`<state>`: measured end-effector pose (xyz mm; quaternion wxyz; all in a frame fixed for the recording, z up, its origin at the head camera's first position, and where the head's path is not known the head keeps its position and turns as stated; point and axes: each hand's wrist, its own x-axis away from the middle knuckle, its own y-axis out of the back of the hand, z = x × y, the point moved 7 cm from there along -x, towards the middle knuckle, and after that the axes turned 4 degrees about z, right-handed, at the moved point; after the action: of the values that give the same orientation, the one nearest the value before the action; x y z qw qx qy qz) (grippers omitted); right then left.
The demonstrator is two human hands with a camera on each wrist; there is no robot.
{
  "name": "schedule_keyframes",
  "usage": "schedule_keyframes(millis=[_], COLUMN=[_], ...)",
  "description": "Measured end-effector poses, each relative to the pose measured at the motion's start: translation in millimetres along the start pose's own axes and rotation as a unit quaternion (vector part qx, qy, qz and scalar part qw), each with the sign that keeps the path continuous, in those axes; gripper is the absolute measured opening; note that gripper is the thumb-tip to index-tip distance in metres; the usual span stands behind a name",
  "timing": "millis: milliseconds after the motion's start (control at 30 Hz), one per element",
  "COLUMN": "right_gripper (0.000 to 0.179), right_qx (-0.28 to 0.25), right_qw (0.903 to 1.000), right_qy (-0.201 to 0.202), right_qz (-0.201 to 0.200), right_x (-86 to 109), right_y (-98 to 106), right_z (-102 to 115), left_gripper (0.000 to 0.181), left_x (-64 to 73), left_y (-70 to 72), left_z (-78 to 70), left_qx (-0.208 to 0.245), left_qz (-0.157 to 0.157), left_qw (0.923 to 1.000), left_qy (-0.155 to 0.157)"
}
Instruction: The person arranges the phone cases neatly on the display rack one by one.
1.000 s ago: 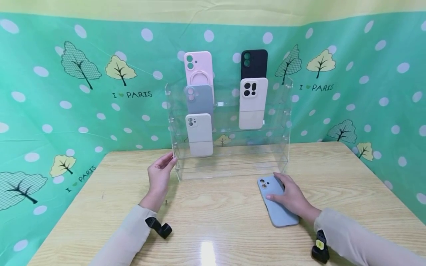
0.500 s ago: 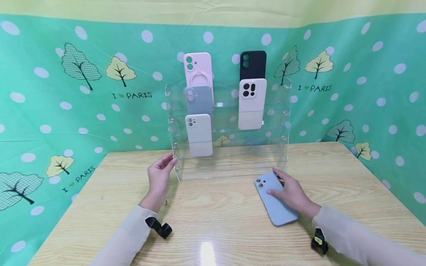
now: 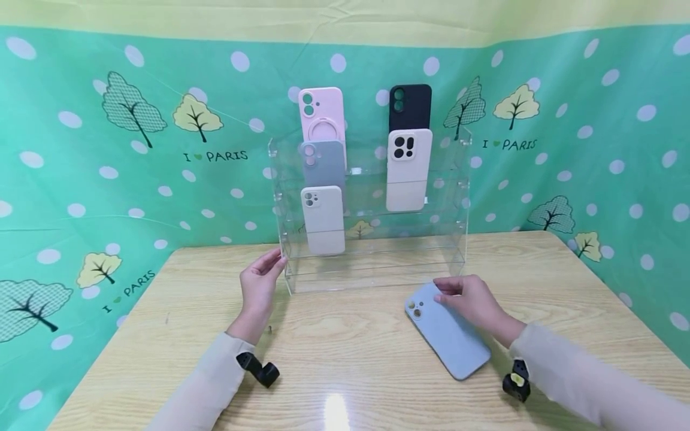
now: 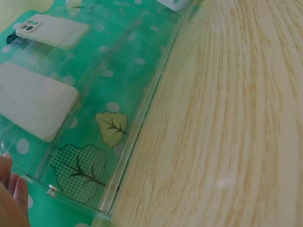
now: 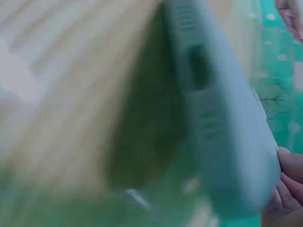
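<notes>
My right hand (image 3: 477, 302) pinches a light blue phone case (image 3: 450, 335) near its top edge, thumb on the back. Its camera cutouts point toward the far left. In the right wrist view, the case's bottom edge (image 5: 201, 68) with its port opening is close to the camera, and a dark shadow lies beside it. My left hand (image 3: 260, 287) grips the left side panel of a clear acrylic display rack (image 3: 372, 281) between thumb and fingers. On the rack, a pink case (image 3: 321, 108), a grey-blue case (image 3: 323, 161) and a white case (image 3: 323, 209) stand in a left column.
On the rack's right side, a black case (image 3: 411, 106) stands behind a cream case (image 3: 408, 161). The rack stands at the back of the wooden table (image 3: 345, 341), before a green patterned cloth (image 3: 237, 108). Its lowest tiers are transparent.
My right hand has shifted its grip toward the top end of the blue case, which has turned so its camera end swings left and its lower end right. My left hand has stayed at the rack.
</notes>
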<state>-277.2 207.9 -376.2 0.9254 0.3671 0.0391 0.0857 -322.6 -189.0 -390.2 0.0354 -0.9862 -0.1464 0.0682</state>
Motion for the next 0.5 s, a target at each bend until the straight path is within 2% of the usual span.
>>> schedule_keyframes(millis=[300, 500], right_gripper=[0.037, 0.041], right_qx=[-0.066, -0.107], right_qw=[0.9973, 0.9942], right_qy=[-0.024, -0.015], right_qz=[0.02, -0.003], right_x=[-5.3, -11.2], right_y=[20.3, 38.4], right_z=[20.6, 38.3], left_gripper=[0.031, 0.031], left_x=[0.5, -0.1], left_y=[-0.5, -0.6], left_z=[-1.0, -0.6], left_qx=[-0.008, -0.002], left_qz=[0.0, -0.001], left_qw=[0.9999, 1.0], left_qy=[-0.006, -0.008])
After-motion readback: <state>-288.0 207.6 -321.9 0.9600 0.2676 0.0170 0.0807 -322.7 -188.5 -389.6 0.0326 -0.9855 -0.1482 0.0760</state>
